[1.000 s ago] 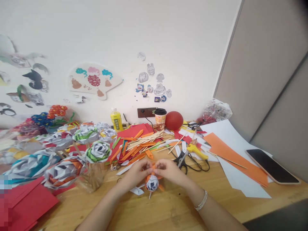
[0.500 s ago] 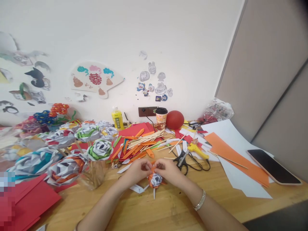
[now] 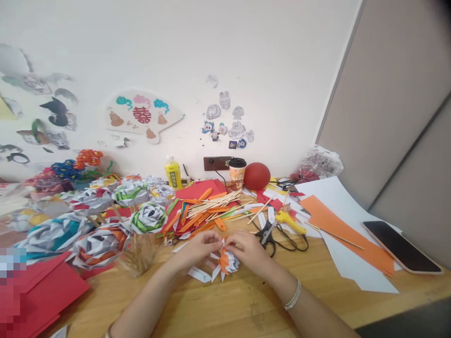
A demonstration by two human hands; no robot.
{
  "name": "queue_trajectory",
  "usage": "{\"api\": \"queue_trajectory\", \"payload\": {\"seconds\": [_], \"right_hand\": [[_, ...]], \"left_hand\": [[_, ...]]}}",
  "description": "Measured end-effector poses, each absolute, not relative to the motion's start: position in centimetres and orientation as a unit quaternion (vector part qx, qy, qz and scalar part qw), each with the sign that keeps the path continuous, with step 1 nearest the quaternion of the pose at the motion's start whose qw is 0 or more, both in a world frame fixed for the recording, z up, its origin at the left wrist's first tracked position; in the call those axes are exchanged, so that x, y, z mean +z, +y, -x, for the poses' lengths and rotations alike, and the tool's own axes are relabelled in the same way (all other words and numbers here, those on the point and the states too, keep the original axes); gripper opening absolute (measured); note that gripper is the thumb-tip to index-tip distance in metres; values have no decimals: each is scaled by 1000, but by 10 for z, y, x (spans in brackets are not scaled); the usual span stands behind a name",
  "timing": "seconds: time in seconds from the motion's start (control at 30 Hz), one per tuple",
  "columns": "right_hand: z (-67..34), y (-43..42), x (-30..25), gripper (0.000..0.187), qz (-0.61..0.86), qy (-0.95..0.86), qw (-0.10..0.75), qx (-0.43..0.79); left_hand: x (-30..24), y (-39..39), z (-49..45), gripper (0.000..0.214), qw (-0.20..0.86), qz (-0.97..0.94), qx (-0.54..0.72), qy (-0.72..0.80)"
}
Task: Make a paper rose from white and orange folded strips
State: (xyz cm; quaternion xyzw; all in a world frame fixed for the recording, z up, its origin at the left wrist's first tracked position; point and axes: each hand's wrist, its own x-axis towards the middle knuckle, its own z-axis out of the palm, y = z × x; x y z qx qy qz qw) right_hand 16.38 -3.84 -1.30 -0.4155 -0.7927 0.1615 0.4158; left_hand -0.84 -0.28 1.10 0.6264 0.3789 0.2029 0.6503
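Both my hands meet over a small paper flower (image 3: 225, 263) of white and orange petals, held just above the wooden table (image 3: 246, 305). My left hand (image 3: 199, 249) pinches the flower's top from the left with closed fingers. My right hand (image 3: 248, 251), a bracelet on its wrist, grips it from the right. A folded white paper piece (image 3: 199, 274) lies under the flower, on the table.
Black scissors (image 3: 269, 234) and a yellow glue gun (image 3: 289, 221) lie right of my hands. Wooden sticks and orange strips (image 3: 207, 209) lie behind. Finished paper flowers (image 3: 98, 220) crowd the left, red sheets (image 3: 45, 291) at front left. A phone (image 3: 401, 246), orange paper (image 3: 338, 225), cup (image 3: 237, 172).
The flower has turned in my hands: its round white face now tips sideways and more orange and white petals show. My hands stay close together.
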Motion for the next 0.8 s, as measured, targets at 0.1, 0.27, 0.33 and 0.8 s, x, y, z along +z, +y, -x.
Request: {"api": "queue_trajectory", "payload": {"seconds": [0.1, 0.27, 0.33, 0.8], "right_hand": [[-164, -38, -13, 8, 402, -817, 387, 144], [-168, -41, -9, 11, 375, -832, 384, 145], [-169, -42, -6, 13, 361, -837, 385, 144], [-171, -43, -6, 20, 358, -853, 370, 84]], "left_hand": [[6, -3, 7, 35, 637, -632, 206, 390], [4, 3, 6, 37, 611, -640, 222, 409], [4, 5, 6, 37, 594, -650, 232, 415], [10, 5, 5, 34, 551, -682, 263, 404]]}}
